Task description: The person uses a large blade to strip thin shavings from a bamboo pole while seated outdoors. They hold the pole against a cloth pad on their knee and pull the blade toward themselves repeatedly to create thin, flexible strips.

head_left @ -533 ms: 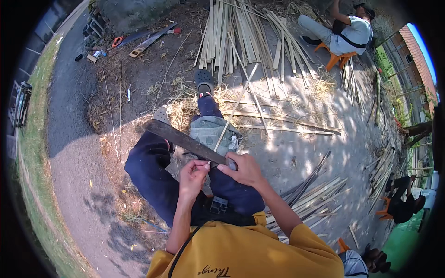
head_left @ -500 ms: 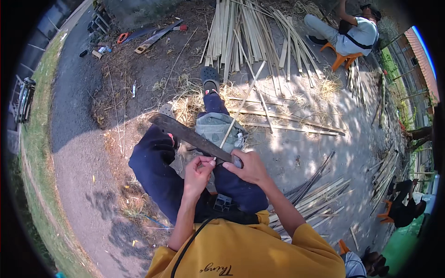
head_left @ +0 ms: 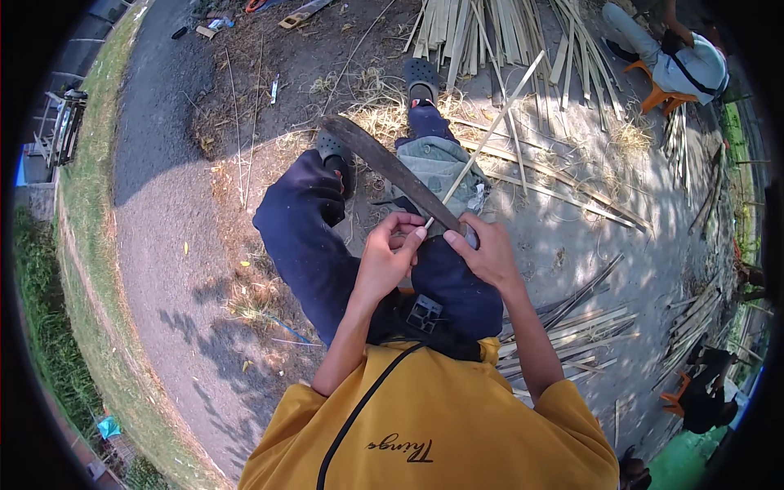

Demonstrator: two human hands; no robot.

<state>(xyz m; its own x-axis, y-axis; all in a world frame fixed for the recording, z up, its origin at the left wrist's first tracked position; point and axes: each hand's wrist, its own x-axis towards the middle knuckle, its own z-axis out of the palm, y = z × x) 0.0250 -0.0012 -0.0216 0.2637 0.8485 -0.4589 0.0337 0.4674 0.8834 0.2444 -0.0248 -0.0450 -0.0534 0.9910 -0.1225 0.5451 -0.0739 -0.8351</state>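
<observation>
My left hand (head_left: pixel 392 255) is closed, pinching the near end of a thin pale bamboo strip (head_left: pixel 488 140) between thumb and fingers. The strip slants away to the far right over my leg. My right hand (head_left: pixel 490 253) is wrapped around the handle of a machete, mostly hidden by the fingers. Its dark, broad blade (head_left: pixel 384 163) points far left and crosses the strip just beyond my left fingertips. Under the strip, a grey-green cloth (head_left: pixel 437 163) covers my right knee.
Many split bamboo strips (head_left: pixel 482 37) lie in a pile at the far side, with shavings (head_left: pixel 380 114) around my feet. More strips (head_left: pixel 572 339) rest on the right. A saw (head_left: pixel 304 12) lies far left. People sit on orange stools (head_left: pixel 665 96) at the right.
The whole view has shifted, so the scene sits further right and higher. My left hand has closed more fully around the strip's end, still beside the blade.
</observation>
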